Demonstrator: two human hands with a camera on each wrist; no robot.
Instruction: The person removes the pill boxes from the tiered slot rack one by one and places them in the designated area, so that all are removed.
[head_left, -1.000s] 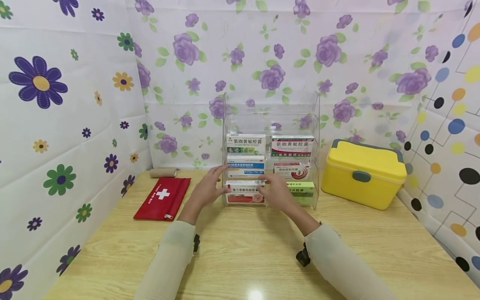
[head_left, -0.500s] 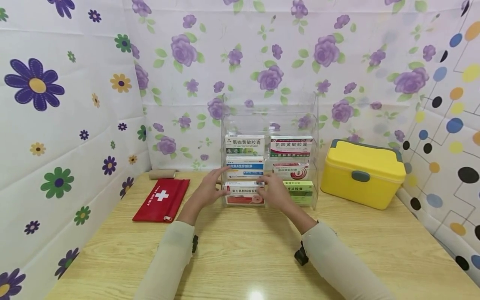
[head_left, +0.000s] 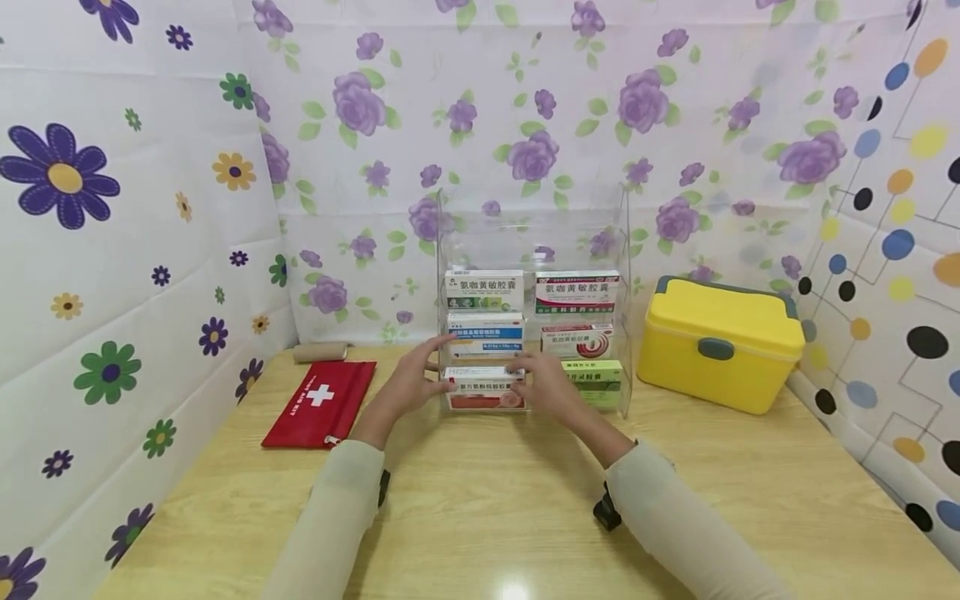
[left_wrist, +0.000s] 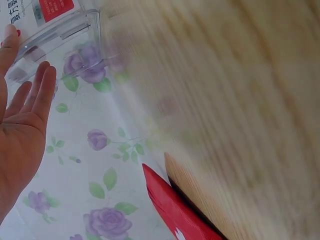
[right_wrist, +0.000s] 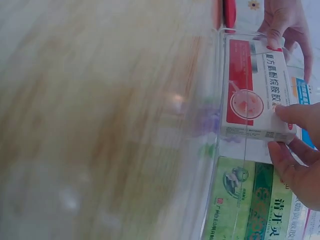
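A white-and-red medicine box (head_left: 483, 393) stands in the bottom row of a clear acrylic rack (head_left: 627, 250). My left hand (head_left: 405, 383) is at its left end, the thumb touching the front of the box; in the left wrist view the fingers of this hand (left_wrist: 22, 135) reach out nearly straight beside the rack. At the opposite end, my right hand (head_left: 549, 385) pinches the box's upper corner; the right wrist view shows thumb and fingers of the hand (right_wrist: 300, 155) around that corner of the box (right_wrist: 250, 90). A green box (head_left: 603, 379), partly hidden behind my right hand, shares this row.
Above are a blue-and-white box (head_left: 487, 337), a red-swirl box (head_left: 581, 342), a green-trimmed box (head_left: 483, 287) and a magenta-trimmed box (head_left: 576, 290). A red first aid pouch (head_left: 318, 404) and cardboard tube (head_left: 320, 352) lie left; a yellow case (head_left: 720, 346) stands right.
The head view has shifted slightly, so the whole scene sits a little further left. Both hands stay at the two ends of the white-and-red medicine box.
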